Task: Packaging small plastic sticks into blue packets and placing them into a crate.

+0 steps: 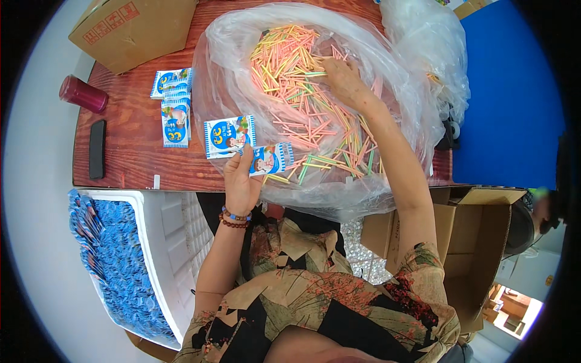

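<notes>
Pinched between the thumb and fingers of my left hand (pixel 241 175) is a small blue-and-white packet (pixel 271 159), at the near edge of a large clear plastic bag (pixel 221 66). A second packet of the same print (pixel 225 134) lies just beyond it, partly overlapped. Inside the open bag is a heap of thin pastel sticks (pixel 284 60), pink, yellow and green. My right hand (pixel 348 85) reaches into the far right of this heap. Its fingers are bent down among the sticks, and their tips are partly hidden, so what they grip cannot be made out.
More packets (pixel 175 121) lie in a stack left of the bag. Farther left are a dark red cup (pixel 85 95) and a black oblong object (pixel 97 149). A cardboard box (pixel 133 36) stands behind. Below the table, a white foam box (pixel 142 242) holds many blue packets; an open carton (pixel 478 242) is at right.
</notes>
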Demonstrator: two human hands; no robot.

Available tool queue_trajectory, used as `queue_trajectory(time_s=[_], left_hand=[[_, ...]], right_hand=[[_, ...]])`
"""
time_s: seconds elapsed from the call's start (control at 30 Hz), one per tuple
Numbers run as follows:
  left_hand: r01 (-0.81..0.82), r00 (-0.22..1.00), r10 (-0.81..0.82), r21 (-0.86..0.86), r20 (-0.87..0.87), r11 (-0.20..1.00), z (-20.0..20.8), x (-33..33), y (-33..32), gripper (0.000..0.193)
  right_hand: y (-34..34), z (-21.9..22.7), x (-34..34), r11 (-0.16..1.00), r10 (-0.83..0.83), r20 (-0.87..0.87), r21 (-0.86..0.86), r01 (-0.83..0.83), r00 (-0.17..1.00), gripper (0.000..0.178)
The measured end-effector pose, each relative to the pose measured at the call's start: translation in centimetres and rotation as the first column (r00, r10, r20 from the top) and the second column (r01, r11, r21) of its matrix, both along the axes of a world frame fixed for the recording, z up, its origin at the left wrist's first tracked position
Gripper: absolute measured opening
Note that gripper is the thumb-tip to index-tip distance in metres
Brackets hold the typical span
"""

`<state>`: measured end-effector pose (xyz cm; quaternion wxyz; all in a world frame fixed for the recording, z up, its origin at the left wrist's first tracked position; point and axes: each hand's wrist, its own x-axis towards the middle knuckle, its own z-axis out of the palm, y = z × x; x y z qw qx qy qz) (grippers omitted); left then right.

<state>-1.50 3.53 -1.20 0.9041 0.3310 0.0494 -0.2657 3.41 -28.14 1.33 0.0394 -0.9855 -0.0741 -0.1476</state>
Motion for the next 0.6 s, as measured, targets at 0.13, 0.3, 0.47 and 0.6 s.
queue_trajectory(time_s=[0.13,0.3,0.47,0.6], left_hand=[[-0.005,1.000,0.005,0.003,-0.019,1.000,0.3,-0.1,-0.2,0.013],[-0.006,1.000,0.006,-0.002,-0.004,1.000,0.0,-0.1,0.1,0.013],[0.008,1.000,-0.008,0.019,-0.006,1.000,0.4,0.0,-0.3,0.012],[-0.008,1.000,0.008,0.014,0.002,1.000,0.1,-0.1,0.0,0.012]], right_hand=[[-0.2,-0.5,-0.3,0.889,-0.109,-0.127,0.431,0.154,0.986,0.019],[-0.2,1.0,0.0,0.675,-0.281,-0.222,0.646,0.357,0.933,0.023],[-1.3,1.4,1.9,0.930,-0.291,-0.268,0.145,0.338,0.918,0.022],[-0.7,2.2,2.8,0.957,-0.290,-0.347,-0.113,0.268,0.892,0.022]])
